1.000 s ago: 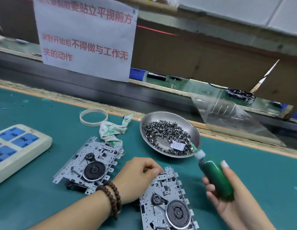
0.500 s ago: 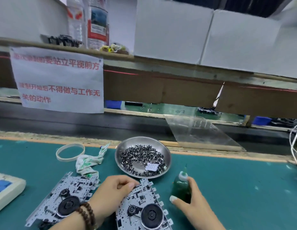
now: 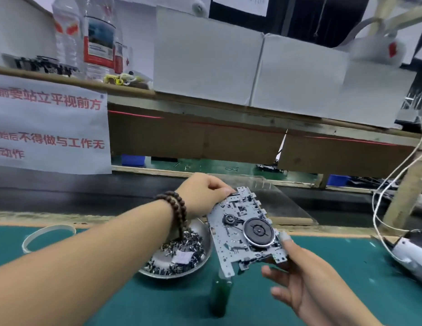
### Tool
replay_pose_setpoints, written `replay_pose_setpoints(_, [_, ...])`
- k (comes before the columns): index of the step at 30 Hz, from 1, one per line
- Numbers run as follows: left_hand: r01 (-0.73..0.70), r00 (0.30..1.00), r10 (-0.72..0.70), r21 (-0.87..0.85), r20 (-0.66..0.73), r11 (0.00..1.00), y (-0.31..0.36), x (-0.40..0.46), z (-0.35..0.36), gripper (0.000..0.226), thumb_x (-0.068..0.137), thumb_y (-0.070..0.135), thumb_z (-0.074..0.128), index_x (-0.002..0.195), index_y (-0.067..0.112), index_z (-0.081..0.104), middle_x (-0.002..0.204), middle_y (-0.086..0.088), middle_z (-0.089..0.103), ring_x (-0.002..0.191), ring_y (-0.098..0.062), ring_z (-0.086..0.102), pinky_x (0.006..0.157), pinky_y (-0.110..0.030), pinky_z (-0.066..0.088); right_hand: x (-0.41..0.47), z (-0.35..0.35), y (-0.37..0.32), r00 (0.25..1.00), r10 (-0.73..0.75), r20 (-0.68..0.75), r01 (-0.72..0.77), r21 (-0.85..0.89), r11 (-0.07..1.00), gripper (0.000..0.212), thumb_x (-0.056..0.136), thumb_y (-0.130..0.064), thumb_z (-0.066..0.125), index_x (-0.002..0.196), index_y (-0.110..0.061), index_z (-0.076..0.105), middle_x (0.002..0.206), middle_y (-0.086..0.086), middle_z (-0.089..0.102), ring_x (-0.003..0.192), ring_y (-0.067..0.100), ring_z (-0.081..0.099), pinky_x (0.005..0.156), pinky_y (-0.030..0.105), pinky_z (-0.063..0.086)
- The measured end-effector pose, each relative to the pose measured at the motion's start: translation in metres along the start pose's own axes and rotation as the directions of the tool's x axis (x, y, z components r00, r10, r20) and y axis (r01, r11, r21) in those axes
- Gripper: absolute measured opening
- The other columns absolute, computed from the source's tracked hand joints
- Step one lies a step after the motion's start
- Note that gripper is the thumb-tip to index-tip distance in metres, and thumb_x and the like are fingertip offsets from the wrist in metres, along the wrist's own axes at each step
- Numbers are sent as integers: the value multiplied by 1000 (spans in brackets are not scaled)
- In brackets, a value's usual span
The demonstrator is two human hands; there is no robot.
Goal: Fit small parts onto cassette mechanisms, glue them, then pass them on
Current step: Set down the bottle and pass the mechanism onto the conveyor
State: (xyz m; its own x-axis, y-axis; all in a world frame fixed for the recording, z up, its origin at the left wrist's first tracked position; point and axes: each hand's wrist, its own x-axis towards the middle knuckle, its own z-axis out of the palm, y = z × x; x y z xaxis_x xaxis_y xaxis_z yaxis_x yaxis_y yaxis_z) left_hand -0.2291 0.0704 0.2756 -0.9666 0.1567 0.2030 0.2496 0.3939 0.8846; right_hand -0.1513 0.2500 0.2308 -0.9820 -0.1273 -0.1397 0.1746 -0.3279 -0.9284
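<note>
A metal cassette mechanism (image 3: 243, 229) with a black flywheel is lifted above the green mat, held between both hands. My left hand (image 3: 203, 194) grips its far top corner. My right hand (image 3: 299, 276) pinches its near right edge with the thumb on top and fingers underneath. The green glue bottle (image 3: 219, 295) stands upright on the mat below the mechanism, with no hand on it. A steel bowl (image 3: 200, 231) of small dark parts sits under my left wrist.
A white tape ring (image 3: 47, 236) lies at the left on the mat. A conveyor belt (image 3: 64, 196) runs behind the bench edge, with a clear plastic sheet (image 3: 287, 208) over it. A cabled power tool (image 3: 407, 252) lies at the right. A paper sign (image 3: 50, 128) hangs from the shelf.
My right hand set the glue bottle down on the mat and took the mechanism's near edge. Both hands lifted the mechanism off the mat toward the conveyor. The view tilted up.
</note>
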Motion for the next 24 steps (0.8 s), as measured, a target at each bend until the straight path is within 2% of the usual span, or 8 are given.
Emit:
replay_pose_setpoints(2, [2,999,-4,36,46,999,1,21,7,18,93,23,54,91,19,72,85,5,69,83,-13,65,78,-30,55,13,-7,-5,999,-2,-34,4,67,998,20,89,-21,50,86,-6,63,58,7,65,41,14,61,29,18,41])
replay_pose_setpoints(6, [-33,998,21,211,59,977,-2,61,22,37,97,37,40,104,9,65,80,-6,61,63,-13,50,61,-26,46,52,-20,-6,999,1,-48,8,182,983,22,95,-19,45,95,-8,63,72,6,63,44,9,59,34,16,45])
replay_pose_setpoints(7, [-36,999,34,265,12,964,-5,69,25,41,98,39,35,108,10,61,88,-6,59,67,-15,50,64,-26,43,62,-23,-6,999,-1,-55,12,198,980,22,95,-19,44,96,-7,62,75,6,62,45,8,59,35,16,46])
replay_pose_setpoints(10, [-15,989,56,278,-139,961,-23,85,28,37,98,41,31,118,18,53,123,-7,50,107,-23,51,96,-36,40,101,-33,-8,996,-7,-86,25,213,977,21,97,-18,43,94,-5,59,75,7,56,44,7,58,37,15,47])
replay_pose_setpoints(15, [51,995,-24,300,-94,952,-84,81,19,27,97,36,35,115,26,53,126,-3,48,119,-22,44,103,-40,36,182,-49,-4,978,23,-208,3,128,992,17,100,-14,39,98,-4,53,80,11,52,39,8,57,37,15,47])
replay_pose_setpoints(19, [80,989,-44,261,-143,962,-114,80,5,25,98,30,37,112,26,56,117,2,52,111,-16,47,94,-29,38,233,-55,4,949,75,-306,-70,29,997,26,99,-13,41,123,-3,47,126,19,49,68,14,59,40,16,50])
replay_pose_setpoints(22, [68,986,-24,265,-166,962,-124,79,-4,24,97,29,38,110,26,58,112,4,53,103,-11,50,82,-21,35,254,-53,4,930,76,-359,-66,42,997,13,98,-11,44,93,-1,52,138,19,41,74,17,55,37,16,49])
replay_pose_setpoints(24, [56,986,-8,288,-167,956,-129,77,-9,24,98,29,38,109,25,59,109,4,52,97,-10,50,79,-20,35,266,-53,2,921,73,-383,-44,83,996,12,97,-10,46,92,0,52,140,17,41,91,21,57,40,17,50])
